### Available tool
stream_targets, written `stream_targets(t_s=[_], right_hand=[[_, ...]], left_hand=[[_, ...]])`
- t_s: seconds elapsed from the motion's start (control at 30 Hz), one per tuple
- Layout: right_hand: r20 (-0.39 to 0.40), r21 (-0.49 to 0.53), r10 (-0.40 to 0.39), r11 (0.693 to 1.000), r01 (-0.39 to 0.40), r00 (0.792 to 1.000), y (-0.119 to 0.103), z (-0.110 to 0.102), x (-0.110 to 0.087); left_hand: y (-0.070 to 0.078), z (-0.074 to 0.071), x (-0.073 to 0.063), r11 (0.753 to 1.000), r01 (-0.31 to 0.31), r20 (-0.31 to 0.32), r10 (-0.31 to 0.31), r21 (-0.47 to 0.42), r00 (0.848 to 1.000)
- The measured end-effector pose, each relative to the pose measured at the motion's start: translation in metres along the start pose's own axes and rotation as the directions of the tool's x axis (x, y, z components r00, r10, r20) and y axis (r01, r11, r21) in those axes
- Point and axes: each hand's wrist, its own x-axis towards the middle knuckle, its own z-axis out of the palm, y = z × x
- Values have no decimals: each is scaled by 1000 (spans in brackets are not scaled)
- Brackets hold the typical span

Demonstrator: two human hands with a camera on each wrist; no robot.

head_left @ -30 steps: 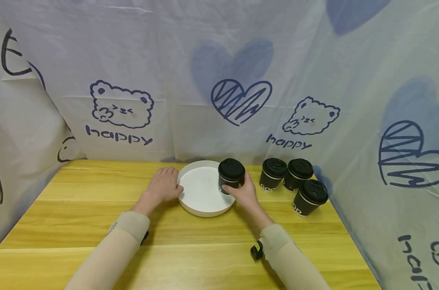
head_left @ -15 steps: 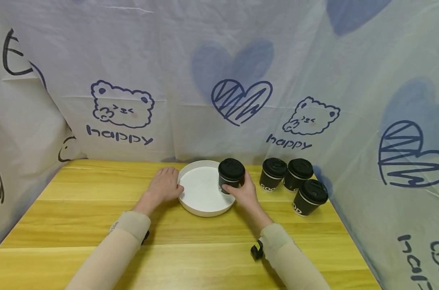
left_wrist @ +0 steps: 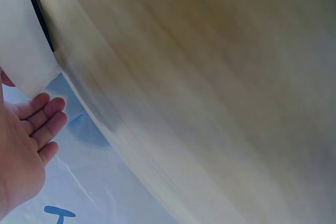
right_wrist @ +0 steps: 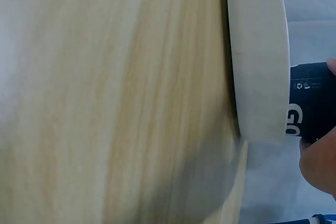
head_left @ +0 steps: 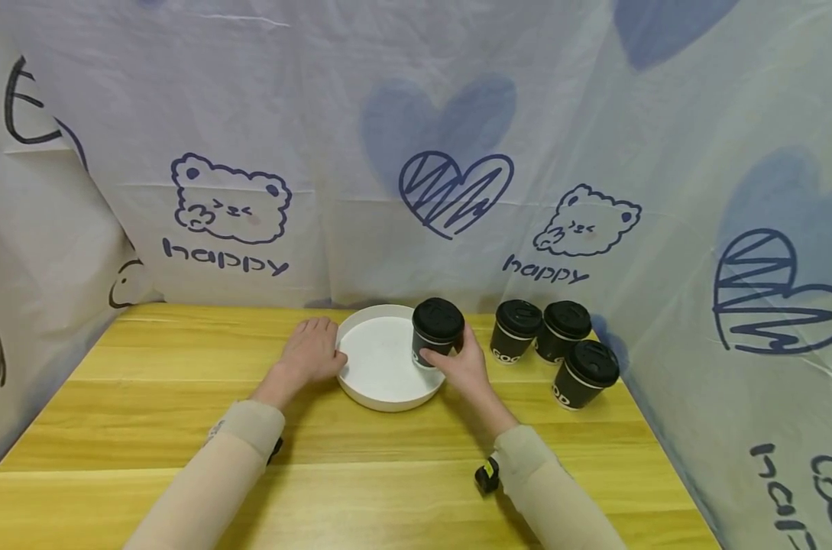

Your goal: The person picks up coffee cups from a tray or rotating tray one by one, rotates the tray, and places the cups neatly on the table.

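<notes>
A round white tray [head_left: 381, 386] with a low wall lies on the wooden table in the head view. My left hand [head_left: 309, 353] holds it at the left rim, thumb over the edge; the left wrist view has the fingers [left_wrist: 44, 124] beside the outer wall. With my right hand [head_left: 467, 368] I grip a black lidded paper coffee cup [head_left: 438, 328], upright over the tray's right part. White lettering shows on that cup in the right wrist view, where the tray wall [right_wrist: 257, 56] hides its base.
Right of the tray stand three more black lidded cups: one nearest the tray [head_left: 516, 332], one behind [head_left: 564, 330] and one nearer the front [head_left: 586, 374]. A printed white cloth [head_left: 360, 252] hangs along the table's back and sides.
</notes>
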Motion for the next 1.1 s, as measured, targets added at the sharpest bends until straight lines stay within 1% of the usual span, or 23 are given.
stream_targets(t_s=[0.3,0.5,0.73,0.87,1.1], right_hand=[[-19,27,-25,999,25,1000,-11,-2,-4],[-34,38,-34,999,35,999,-15,-6,-8],[-50,84,-93,992,97,994,-16,-13,-13],[-57,107,-106,988,112,993,-17,-18,-17],[-85,102,-118,987,127,989,-11,-29,-23]], left_hand=[[0,-1,0,1000,0,5,0,-2,1000],[1,-6,0,1000,8,13,-8,2,1000],[1,-3,2,1000,2,22,-2,6,1000],[0,-2,1,1000,3,25,-3,14,1000],[1,-2,-1,1000,3,21,-4,19,1000]])
